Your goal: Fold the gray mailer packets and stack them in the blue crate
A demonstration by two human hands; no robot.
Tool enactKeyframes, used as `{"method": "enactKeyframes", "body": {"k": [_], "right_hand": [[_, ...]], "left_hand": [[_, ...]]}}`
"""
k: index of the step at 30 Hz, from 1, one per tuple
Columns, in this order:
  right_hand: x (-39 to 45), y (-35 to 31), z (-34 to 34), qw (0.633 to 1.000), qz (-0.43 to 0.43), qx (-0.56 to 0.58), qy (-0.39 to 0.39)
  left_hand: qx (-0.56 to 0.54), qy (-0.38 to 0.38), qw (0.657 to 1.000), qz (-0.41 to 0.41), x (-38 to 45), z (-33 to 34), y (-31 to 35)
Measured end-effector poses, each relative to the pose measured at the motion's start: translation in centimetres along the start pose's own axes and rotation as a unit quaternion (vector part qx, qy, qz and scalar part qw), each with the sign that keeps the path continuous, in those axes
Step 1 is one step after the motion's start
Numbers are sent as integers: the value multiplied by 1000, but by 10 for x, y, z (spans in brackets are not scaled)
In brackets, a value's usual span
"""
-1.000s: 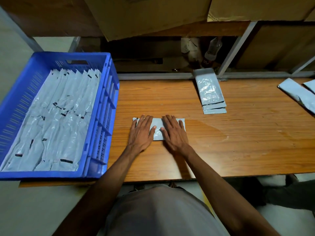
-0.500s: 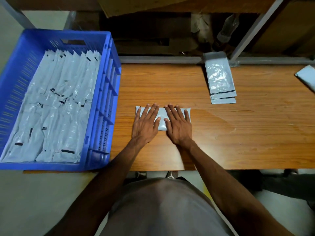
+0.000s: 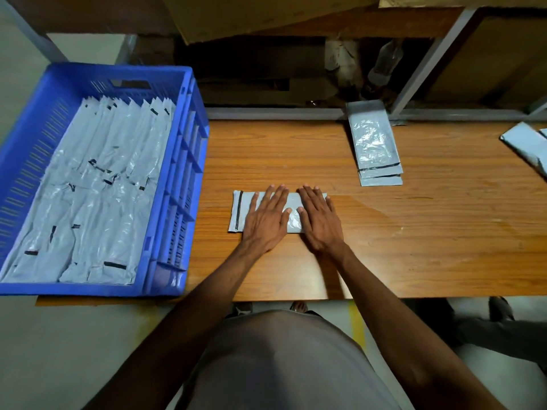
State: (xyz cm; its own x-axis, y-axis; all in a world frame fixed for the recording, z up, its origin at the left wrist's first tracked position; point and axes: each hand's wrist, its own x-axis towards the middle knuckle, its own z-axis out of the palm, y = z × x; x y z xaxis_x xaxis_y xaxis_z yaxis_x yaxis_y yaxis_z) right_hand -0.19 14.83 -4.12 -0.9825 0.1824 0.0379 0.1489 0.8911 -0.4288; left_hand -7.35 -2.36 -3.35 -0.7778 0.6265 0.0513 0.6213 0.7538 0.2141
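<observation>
Pressing flat: I see left hand [image 3: 264, 221] and right hand [image 3: 320, 221], fingers straight, palms down on folded gray mailer packet [image 3: 238, 211] on wooden table [image 3: 414, 232]. Blue crate [image 3: 174, 179] at left holds stacked packets [image 3: 88, 196]; unfolded mailers [image 3: 373, 143] lie farther back.

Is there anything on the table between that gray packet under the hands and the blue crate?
Nothing visible: only bare wooden table lies between the folded gray plastic mailer packet and the blue plastic crate, whose near wall it must clear.
</observation>
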Motion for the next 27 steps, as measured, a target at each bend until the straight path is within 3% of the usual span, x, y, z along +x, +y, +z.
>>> {"method": "enactKeyframes", "body": {"k": [8, 17, 22, 27], "right_hand": [[-1, 5, 12, 1000, -10, -8, 26], [0, 6, 10, 1000, 0, -3, 6], [-4, 8, 10, 1000, -16, -11, 7], [-5, 8, 10, 1000, -19, -1, 7]], "left_hand": [[15, 9, 1000, 10, 2, 12, -1], [-45, -74, 996, 4, 7, 1, -9], [11, -51, 998, -31, -14, -2, -46], [-13, -64, 997, -36, -15, 1, -45]]}}
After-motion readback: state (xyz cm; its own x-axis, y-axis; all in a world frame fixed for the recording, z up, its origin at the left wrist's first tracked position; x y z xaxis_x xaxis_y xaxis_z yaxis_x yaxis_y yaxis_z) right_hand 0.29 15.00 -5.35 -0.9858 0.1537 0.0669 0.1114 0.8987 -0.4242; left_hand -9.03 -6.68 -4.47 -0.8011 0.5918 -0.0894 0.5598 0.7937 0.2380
